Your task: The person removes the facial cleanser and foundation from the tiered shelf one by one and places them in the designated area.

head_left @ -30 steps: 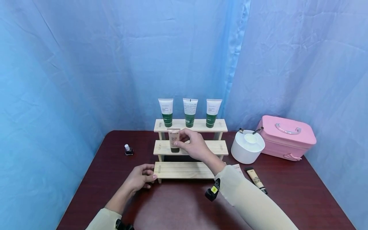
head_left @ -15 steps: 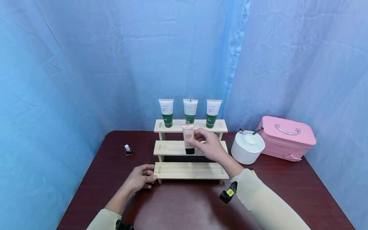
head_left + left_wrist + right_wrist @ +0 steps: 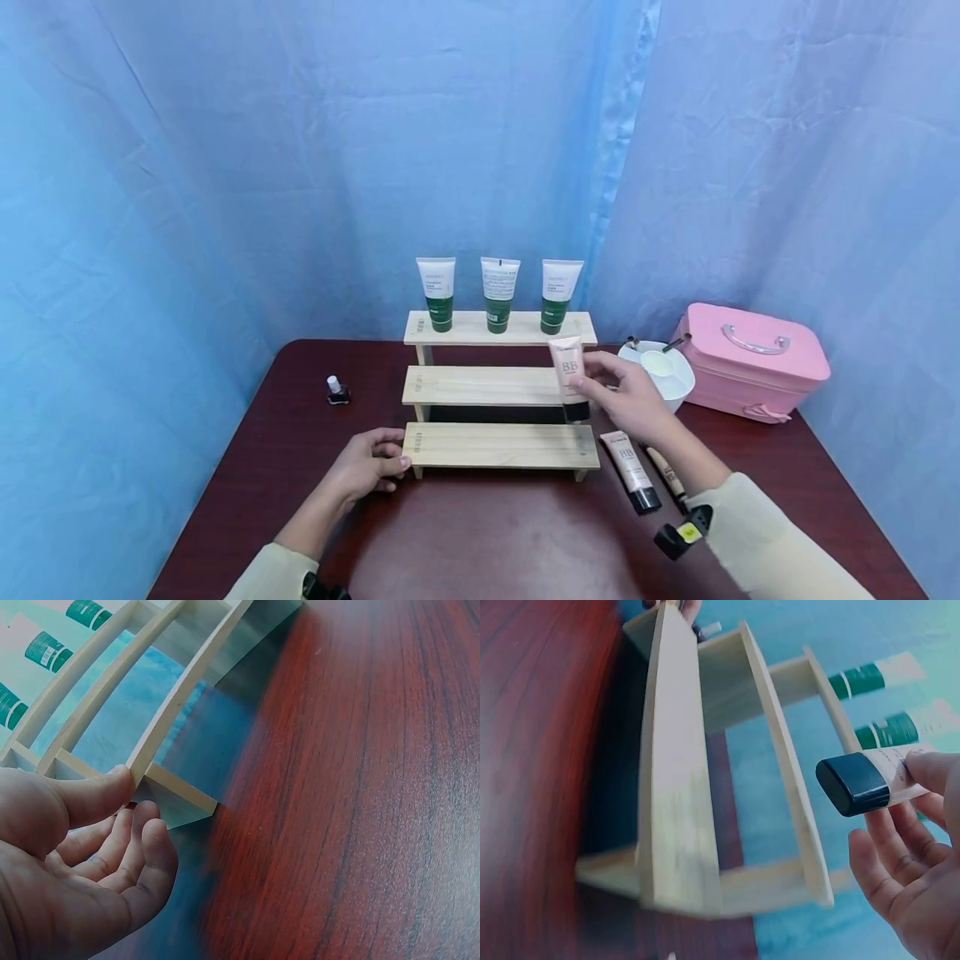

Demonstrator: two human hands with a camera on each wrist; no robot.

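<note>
Placement of the BB cream tube [image 3: 568, 375] on the three-tier wooden rack [image 3: 500, 387] looked to be the step in hand: the right hand [image 3: 628, 393] pinched the tube between thumb and fingers, cap down and upright, at the right end of the rack's middle step, just in front of the white bowl [image 3: 658, 377]. Whether the black cap rested on that step or hung just off its end was hard to tell from the head view; the right wrist view showed the cap in open air beside the rack's edge, so it was probably not yet seated. By my judgement, the next move called for lowering the tube squarely onto a step, cap flat on the wood, before loosening the pinch, since a tube this narrow would tip easily. The right forearm reached in from the near right, wrist bent slightly inward. The left hand [image 3: 369, 461] lay on the dark red table [image 3: 480, 542] at the rack's near left corner, thumb pressed against the bottom step's edge and fingers loosely curled beneath, steadying it. Three green-and-white tubes [image 3: 498, 293] stood on the top step; another BB tube [image 3: 630, 470] lay on the table right of the rack.
</note>
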